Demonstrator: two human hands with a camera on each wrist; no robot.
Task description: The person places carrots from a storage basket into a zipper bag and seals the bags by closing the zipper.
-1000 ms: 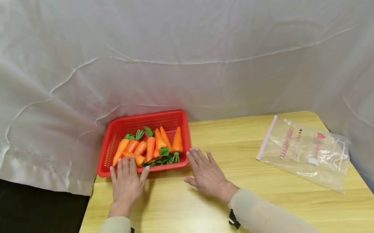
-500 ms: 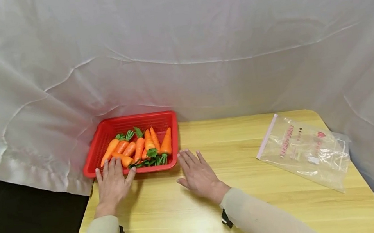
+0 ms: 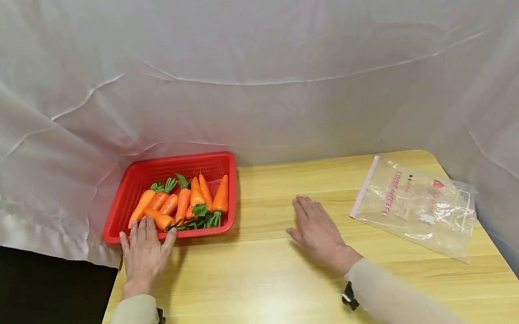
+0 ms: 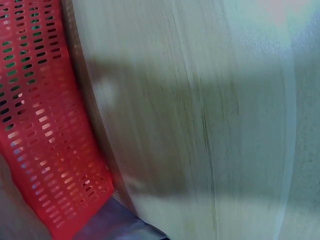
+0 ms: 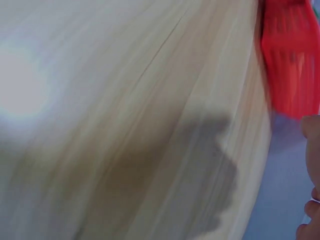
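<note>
Left hand [image 3: 143,252]: fingers straight, spread, tips touching near rim of red basket [image 3: 121,213] at far left table corner.
Right hand [image 3: 317,231]: flat, fingers extended, holding nothing, resting on wooden table [image 3: 267,298] between basket and zip bag [image 3: 415,204].
Carrots [image 3: 181,205]: all in basket. Bag: flat, unfilled; no carrot transferred.
</note>
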